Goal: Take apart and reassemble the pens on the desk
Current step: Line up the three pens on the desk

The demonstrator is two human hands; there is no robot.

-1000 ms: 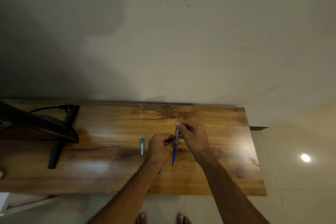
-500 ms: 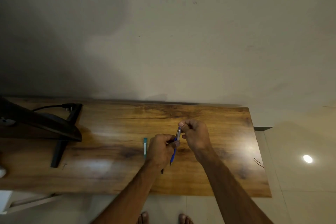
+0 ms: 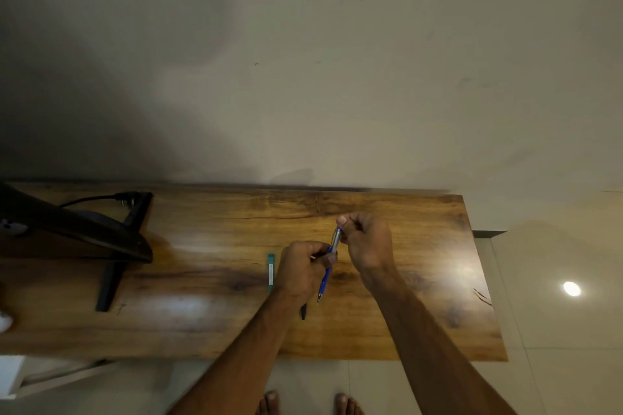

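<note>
- Left grip (image 3: 301,268) pinches the blue pen (image 3: 324,281) mid-barrel; right grip (image 3: 367,242) pinches its silver upper end.
- It is held tilted above the bench (image 3: 421,280), centre of frame.
- Teal pen (image 3: 271,271) lies just left of the hands.

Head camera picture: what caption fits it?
Left hand grips the middle of a blue-and-silver pen, right hand pinches its silver end, above a wooden desk where a teal pen lies.

A wooden desk (image 3: 202,330) stands against a scuffed beige wall (image 3: 303,77); a light's reflection (image 3: 571,288) shines on the tiled floor (image 3: 556,364) to its right.
</note>
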